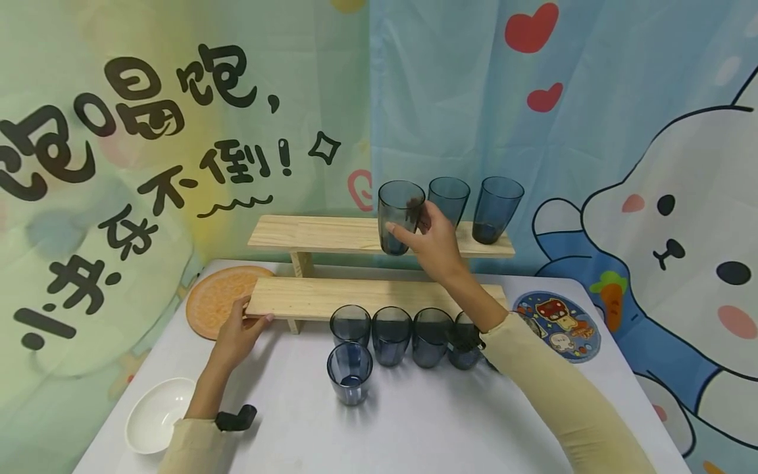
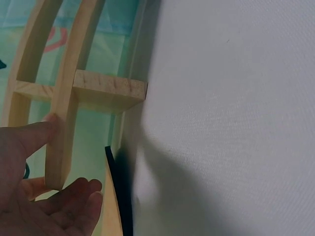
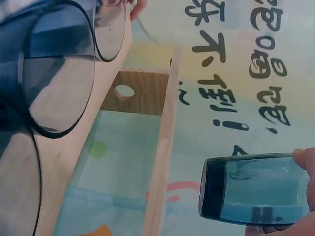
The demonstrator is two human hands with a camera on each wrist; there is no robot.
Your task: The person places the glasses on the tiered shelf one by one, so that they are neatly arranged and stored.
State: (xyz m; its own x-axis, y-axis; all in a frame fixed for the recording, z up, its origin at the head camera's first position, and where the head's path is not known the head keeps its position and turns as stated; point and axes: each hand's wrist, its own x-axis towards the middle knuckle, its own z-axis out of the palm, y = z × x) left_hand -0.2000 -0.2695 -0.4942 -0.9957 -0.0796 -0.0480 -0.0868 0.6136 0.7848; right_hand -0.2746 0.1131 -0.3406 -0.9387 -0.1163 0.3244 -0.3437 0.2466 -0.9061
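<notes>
My right hand point(image 1: 438, 243) grips a blue-tinted drinking glass point(image 1: 393, 220) upright, thumb at the near side. In the right wrist view the base of this glass point(image 3: 256, 189) hangs a little above the upper plank. Two similar glasses stand on the right part of the upper tier point(image 1: 331, 232); my hand partly covers the nearer glass point(image 1: 449, 194). My left hand point(image 1: 237, 339) holds the left end of the lower wooden tier point(image 1: 355, 289). The left wrist view puts its thumb point(image 2: 37, 132) against the plank's edge, with the other fingers around the far side.
Several blue glasses point(image 1: 392, 339) stand in a row before the rack, one partly hidden by my right wrist. Another glass point(image 1: 350, 375) is nearer. An orange round mat point(image 1: 207, 303), a patterned mat point(image 1: 571, 332) and a white bowl point(image 1: 155, 421) lie around on the white table point(image 1: 414, 428).
</notes>
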